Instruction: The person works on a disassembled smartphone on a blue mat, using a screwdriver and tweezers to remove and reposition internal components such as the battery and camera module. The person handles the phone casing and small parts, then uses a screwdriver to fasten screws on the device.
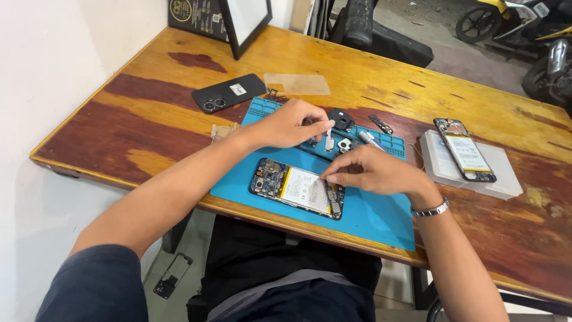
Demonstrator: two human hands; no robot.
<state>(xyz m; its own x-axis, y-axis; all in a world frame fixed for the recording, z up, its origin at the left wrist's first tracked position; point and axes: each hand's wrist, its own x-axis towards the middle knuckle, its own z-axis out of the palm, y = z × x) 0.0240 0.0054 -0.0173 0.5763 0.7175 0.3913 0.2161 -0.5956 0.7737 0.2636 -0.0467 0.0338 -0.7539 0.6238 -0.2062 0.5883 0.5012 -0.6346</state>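
- My left hand (293,124) reaches over the far edge of the blue work mat (381,220), fingers curled narrow, thumb and forefinger pinching a small white part (329,141) that hangs upright just above the mat's tray compartments
- My right hand (370,173) rests on the mat, fingers drawn together, fingertips touching the lower right part of the opened phone (297,188); whether they grip anything there I cannot tell
- The opened phone lies flat on the mat, back off, its pale battery in the middle and circuit board showing at both ends, tilted slightly, close to the table's near edge
- A metal watch (430,210) sits on my right wrist
- Small dark parts (344,145) and a slim tool (369,139) lie in the mat's far compartments, just beside my left hand
- A black back cover (229,93) with two camera rings lies on the wooden table (149,119), beyond the mat to the left, with a clear sheet (297,84) near it
- A second opened phone (465,149) rests on a white box (501,176), well apart on the right
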